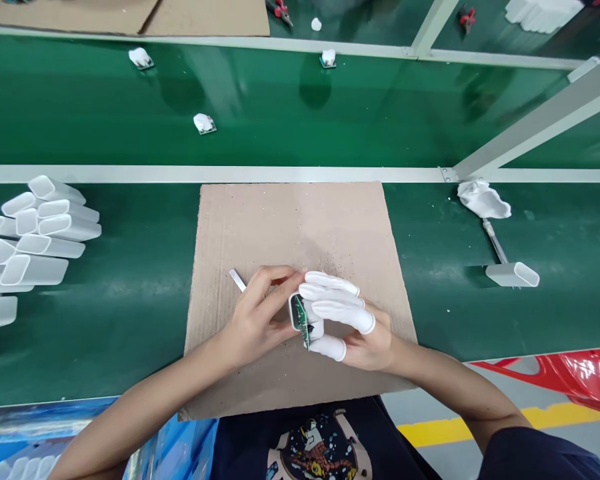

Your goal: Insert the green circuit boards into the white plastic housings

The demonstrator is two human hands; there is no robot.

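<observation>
Both my hands meet over a brown cardboard sheet point(290, 227) on the green bench. My right hand point(353, 320), with white finger cots on its fingertips, is closed around a small white housing with a green circuit board point(303, 323) showing at its open end. My left hand point(257, 310) is bare and pinches the same part from the left side, thumb and fingers closed on it. A thin white strip point(237, 280) pokes out from behind my left fingers; whether the hand holds it I cannot tell.
A pile of several empty white housings point(35, 233) lies at the left. One single housing point(513, 274), a slim tool point(495, 241) and a crumpled white cloth point(483, 199) lie at the right. Three small white parts point(204, 123) ride the green conveyor belt behind a metal rail point(130, 174).
</observation>
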